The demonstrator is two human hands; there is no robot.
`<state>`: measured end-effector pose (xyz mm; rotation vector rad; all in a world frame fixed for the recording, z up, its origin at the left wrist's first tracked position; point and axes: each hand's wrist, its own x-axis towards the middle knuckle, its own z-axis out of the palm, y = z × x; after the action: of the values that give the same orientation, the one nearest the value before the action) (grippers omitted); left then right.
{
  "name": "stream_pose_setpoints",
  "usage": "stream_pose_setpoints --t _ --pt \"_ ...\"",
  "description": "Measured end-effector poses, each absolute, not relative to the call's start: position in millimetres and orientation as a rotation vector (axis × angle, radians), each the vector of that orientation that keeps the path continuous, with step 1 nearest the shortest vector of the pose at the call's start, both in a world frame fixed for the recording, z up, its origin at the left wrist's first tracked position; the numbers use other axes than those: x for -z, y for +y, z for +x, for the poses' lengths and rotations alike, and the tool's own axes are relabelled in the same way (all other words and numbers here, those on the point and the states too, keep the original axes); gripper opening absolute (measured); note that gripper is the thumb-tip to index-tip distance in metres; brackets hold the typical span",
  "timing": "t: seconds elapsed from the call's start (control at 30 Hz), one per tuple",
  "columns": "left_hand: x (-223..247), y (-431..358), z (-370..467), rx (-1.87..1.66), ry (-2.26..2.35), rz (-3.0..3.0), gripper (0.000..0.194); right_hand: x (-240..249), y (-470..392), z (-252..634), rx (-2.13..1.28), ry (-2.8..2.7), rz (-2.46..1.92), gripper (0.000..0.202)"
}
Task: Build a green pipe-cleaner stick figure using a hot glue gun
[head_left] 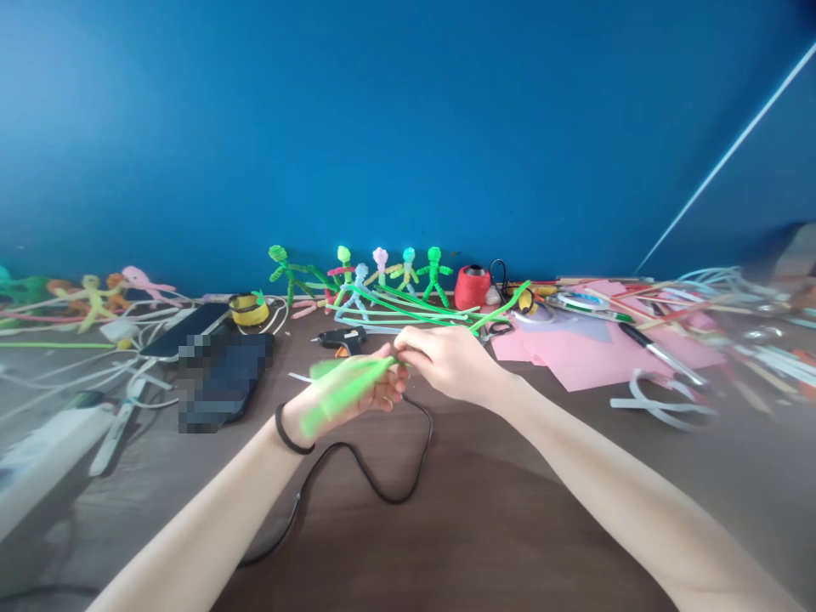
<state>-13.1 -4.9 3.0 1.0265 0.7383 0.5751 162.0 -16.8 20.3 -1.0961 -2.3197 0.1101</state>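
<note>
A bright green pipe cleaner piece (350,387), blurred by motion, runs across my left hand (376,387). The left thumb and fingers pinch it near its right end. Just right of that, my right hand (450,361) has its fingertips closed on the same green piece, where the two hands meet. A lighter green stem (503,308) sticks up to the right behind my right hand. What lies between the fingertips is partly hidden. A black glue gun (342,338) rests on the table just behind my left hand.
Small pipe cleaner figures (434,274) stand against the blue wall, beside a red spool (473,289). Two phones (237,378) lie left, pink paper (577,361) and a pen (663,353) right. A black cable (388,500) loops across the table (459,544) under my hands.
</note>
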Motion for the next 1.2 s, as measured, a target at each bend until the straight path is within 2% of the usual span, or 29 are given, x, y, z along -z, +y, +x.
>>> stream_pose_setpoints --t 0.13,0.47,0.7,0.93,1.2 --pt "-2 -8 -9 -0.709 0.774 0.981 0.016 -16 -15 162 0.054 -2.349 -1.109 0.018" --pt "2 -13 3 -0.872 0.731 1.054 0.016 -6 -12 162 0.097 -2.337 -1.04 0.017" --pt "5 -14 6 -1.011 0.774 1.266 0.02 -12 -14 160 -0.271 -2.194 -1.089 0.016" --pt "5 -12 3 -1.139 0.916 1.7 0.012 -19 -14 160 -0.745 -2.031 -1.053 0.014" --pt "-2 -17 7 -1.144 0.967 1.573 0.011 -17 -10 163 -0.95 -1.954 -0.983 0.01"
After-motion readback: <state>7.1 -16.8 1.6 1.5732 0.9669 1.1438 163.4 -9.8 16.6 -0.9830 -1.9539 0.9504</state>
